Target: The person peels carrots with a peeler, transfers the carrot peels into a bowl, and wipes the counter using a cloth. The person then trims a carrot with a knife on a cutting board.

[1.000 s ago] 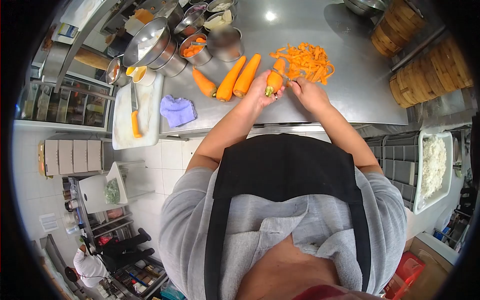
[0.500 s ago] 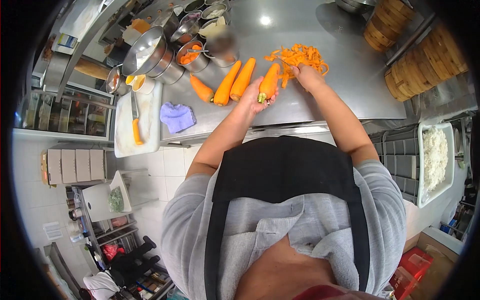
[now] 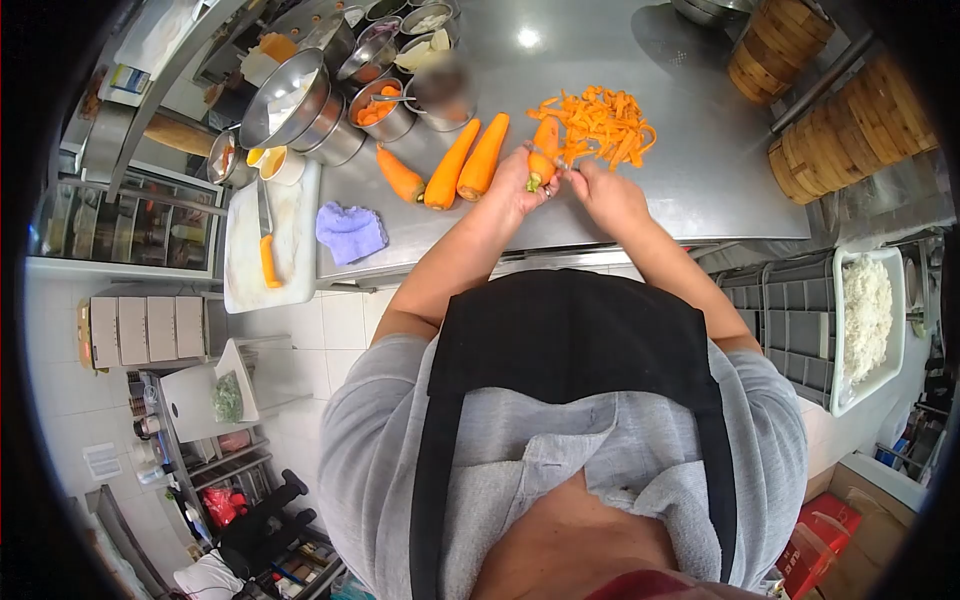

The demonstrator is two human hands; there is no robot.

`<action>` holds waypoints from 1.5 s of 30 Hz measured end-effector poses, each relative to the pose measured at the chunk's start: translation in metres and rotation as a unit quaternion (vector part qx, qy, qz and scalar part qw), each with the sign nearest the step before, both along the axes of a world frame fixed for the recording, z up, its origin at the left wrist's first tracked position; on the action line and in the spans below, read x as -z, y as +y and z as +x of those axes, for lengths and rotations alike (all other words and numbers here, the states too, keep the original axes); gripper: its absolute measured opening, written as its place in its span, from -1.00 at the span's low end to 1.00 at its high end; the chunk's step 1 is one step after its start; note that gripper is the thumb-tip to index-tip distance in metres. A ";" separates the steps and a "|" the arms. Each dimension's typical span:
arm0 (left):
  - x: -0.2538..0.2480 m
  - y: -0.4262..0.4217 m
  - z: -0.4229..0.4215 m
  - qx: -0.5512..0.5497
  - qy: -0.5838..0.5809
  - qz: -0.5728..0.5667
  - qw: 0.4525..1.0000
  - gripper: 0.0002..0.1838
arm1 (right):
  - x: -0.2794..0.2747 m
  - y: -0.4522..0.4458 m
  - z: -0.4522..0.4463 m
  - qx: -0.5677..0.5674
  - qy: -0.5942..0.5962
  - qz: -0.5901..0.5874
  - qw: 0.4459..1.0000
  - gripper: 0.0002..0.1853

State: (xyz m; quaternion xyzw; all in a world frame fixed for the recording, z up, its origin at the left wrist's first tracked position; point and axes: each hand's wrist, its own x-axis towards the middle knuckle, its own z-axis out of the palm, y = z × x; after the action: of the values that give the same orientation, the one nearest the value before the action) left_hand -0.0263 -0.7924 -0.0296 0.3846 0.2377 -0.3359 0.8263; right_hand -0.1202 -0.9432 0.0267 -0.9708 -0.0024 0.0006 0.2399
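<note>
My left hand (image 3: 522, 183) is wrapped round a carrot (image 3: 543, 165), its green stem end toward me. My right hand (image 3: 607, 197) is closed on a peeler (image 3: 563, 165), whose small metal end lies against that carrot. Just beyond my hands, orange peelings (image 3: 603, 125) are heaped on the steel table (image 3: 560, 222). Left of my left hand lie a short carrot (image 3: 400, 175) and two longer carrots, one in the middle (image 3: 452, 166) and one nearest the hand (image 3: 484, 157).
A purple cloth (image 3: 351, 233) lies beside a white board (image 3: 241, 240) bearing an orange-handled knife (image 3: 267, 245). Metal bowls (image 3: 287, 105) stand at the back left, bamboo steamers (image 3: 850, 135) at the right. A tray of white shreds (image 3: 866, 325) is lower right. Another person (image 3: 250, 540) is lower left.
My right hand has come back from the peelings toward me, and the peeler is again at the carrot. The held carrot has shifted slightly. The other person's position in view has moved lower.
</note>
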 end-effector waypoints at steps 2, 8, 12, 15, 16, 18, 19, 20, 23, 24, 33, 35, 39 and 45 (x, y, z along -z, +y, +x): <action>0.005 0.001 -0.006 0.024 -0.015 -0.010 1.000 -0.50 | 0.022 -0.011 0.037 0.011 0.007 0.010 1.000 -0.57; 0.003 0.012 -0.006 0.041 -0.034 -0.023 0.998 -0.48 | 0.026 -0.010 0.072 0.031 0.059 -0.001 0.998 -0.48; 0.006 0.016 -0.016 0.073 -0.066 0.015 0.995 -0.46 | 0.028 -0.025 0.092 0.028 0.096 0.015 0.995 -0.48; 0.007 0.023 -0.019 0.067 -0.075 0.006 0.995 -0.49 | 0.037 -0.039 0.114 0.034 0.133 -0.037 0.990 -0.49; 0.003 0.022 -0.018 0.066 -0.079 0.006 0.995 -0.49 | 0.036 -0.039 0.114 0.033 0.128 -0.037 0.991 -0.49; -0.005 0.020 -0.022 0.016 -0.053 -0.006 0.998 -0.52 | 0.039 -0.033 0.099 0.061 0.053 -0.007 0.997 -0.50; -0.009 0.018 -0.020 0.013 -0.053 -0.007 0.998 -0.52 | 0.035 -0.026 0.088 0.058 0.054 -0.008 0.997 -0.50; -0.013 0.017 -0.018 0.014 -0.071 -0.012 0.997 -0.53 | 0.032 -0.018 0.076 0.041 0.047 0.004 0.998 -0.51; -0.010 0.013 -0.010 -0.009 -0.059 -0.011 0.998 -0.56 | 0.014 0.007 0.026 0.018 0.027 0.025 0.999 -0.55; -0.010 0.011 -0.005 -0.027 -0.032 -0.005 0.999 -0.57 | 0.007 0.011 0.012 0.018 0.009 0.034 0.999 -0.56; -0.022 0.001 -0.017 -0.047 -0.017 0.021 0.999 -0.54 | 0.006 0.000 0.007 -0.024 -0.023 -0.007 0.999 -0.60; -0.007 0.008 -0.015 -0.003 -0.038 -0.003 0.999 -0.53 | 0.020 -0.006 0.031 -0.017 -0.012 0.000 1.000 -0.59; 0.002 0.017 -0.014 0.015 -0.057 -0.010 0.998 -0.48 | 0.033 -0.020 0.085 0.001 0.028 -0.029 0.999 -0.55; 0.011 0.031 -0.016 0.045 -0.063 -0.025 0.997 -0.45 | 0.035 -0.024 0.106 0.028 0.094 -0.063 0.993 -0.51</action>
State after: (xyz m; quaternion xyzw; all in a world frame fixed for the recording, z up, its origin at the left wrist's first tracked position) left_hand -0.0426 -0.7616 -0.0410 0.3943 0.1591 -0.3543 0.8329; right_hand -0.0147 -0.9669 -0.0086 -0.9794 0.0470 0.0851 0.1772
